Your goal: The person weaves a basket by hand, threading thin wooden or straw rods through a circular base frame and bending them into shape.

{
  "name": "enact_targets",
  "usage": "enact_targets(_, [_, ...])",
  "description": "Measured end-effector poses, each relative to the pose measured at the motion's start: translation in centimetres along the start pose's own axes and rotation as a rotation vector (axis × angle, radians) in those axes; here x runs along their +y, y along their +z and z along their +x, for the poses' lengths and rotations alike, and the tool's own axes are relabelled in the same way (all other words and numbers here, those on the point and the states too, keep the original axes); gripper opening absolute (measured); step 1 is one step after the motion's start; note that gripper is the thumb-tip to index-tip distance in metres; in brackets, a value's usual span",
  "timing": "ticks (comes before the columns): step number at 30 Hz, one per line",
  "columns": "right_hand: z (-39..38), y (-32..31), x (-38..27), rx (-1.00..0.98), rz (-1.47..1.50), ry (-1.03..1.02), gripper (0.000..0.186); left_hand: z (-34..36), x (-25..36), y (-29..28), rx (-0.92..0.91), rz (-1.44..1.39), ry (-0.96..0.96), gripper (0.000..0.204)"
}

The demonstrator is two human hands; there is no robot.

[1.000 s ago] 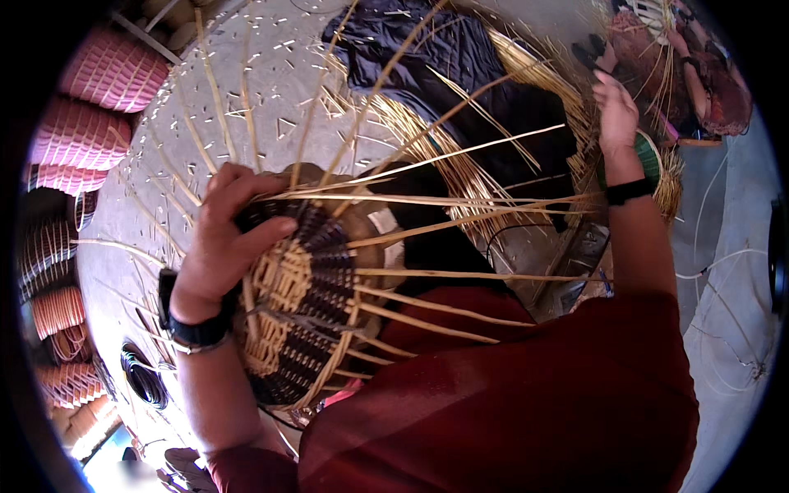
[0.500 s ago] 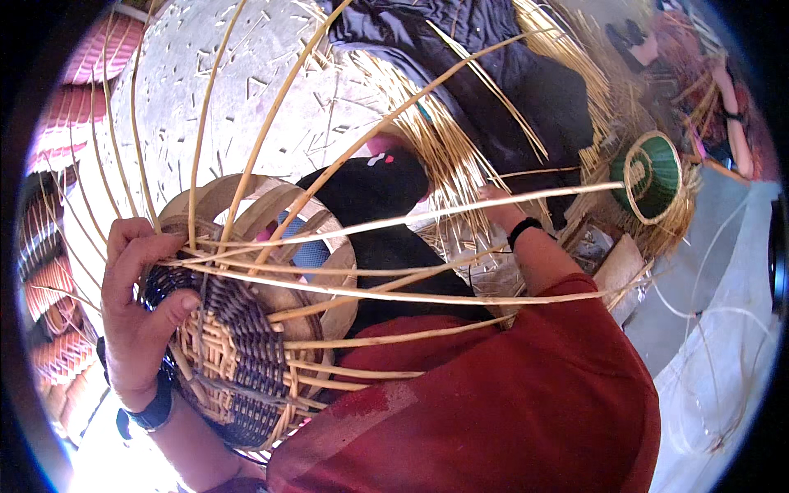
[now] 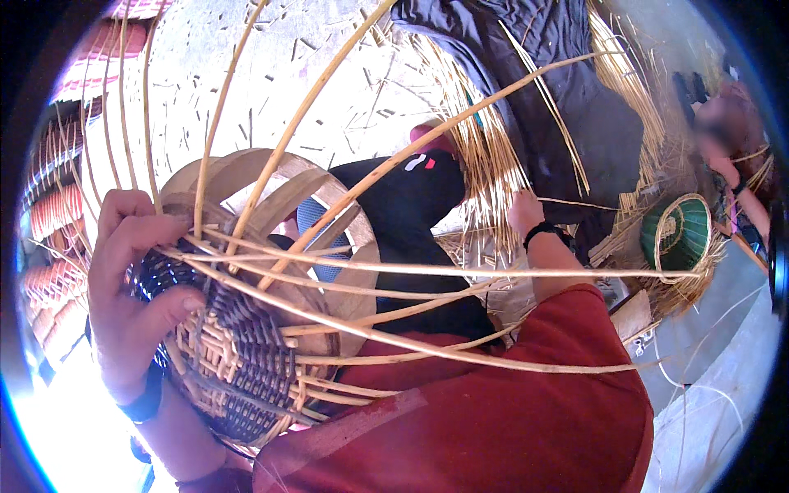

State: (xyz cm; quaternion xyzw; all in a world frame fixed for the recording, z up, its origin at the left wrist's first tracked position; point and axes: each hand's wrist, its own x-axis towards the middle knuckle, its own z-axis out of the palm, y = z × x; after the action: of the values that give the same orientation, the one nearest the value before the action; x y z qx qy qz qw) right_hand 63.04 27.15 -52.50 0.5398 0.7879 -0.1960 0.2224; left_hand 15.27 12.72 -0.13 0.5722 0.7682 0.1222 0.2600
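My left hand [image 3: 136,287] grips the edge of a partly woven basket [image 3: 246,353], its thumb pressed on the weave and its fingers bent over the top. The base is pale in the middle, with dark weaving round it. Long pale rods [image 3: 427,269] stick out from it upward and to the right. Behind it sits a round wooden frame with curved slats [image 3: 357,287]. My right hand [image 3: 526,214] is closed beside the bundle of loose rods, and a thin rod [image 3: 579,203] runs out from its fingers; the fingertips are small in view.
Loose rods [image 3: 489,123] lie far right of the basket beside a dark cloth [image 3: 567,107]. A green basket [image 3: 678,234] stands at the right, near another person's arm [image 3: 748,197]. Cut bits litter the floor [image 3: 271,74]. Several woven baskets [image 3: 57,215] line the left side.
The view has shifted, so most things sit farther right. The long rods from the basket now slope lower at the right. My right hand stays by the loose rods; my left keeps its grip.
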Motion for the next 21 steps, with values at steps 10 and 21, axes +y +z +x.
enact_targets(10, [-5.2,-10.8,4.7,-0.011,1.010,0.031,0.017,0.8,0.2,0.7,-0.028,-0.189,0.193,0.054])
enact_targets(21, [-22.0,-37.1,10.8,0.328,1.085,-0.109,0.020,2.9,0.4,2.9,0.066,-0.216,0.482,0.040])
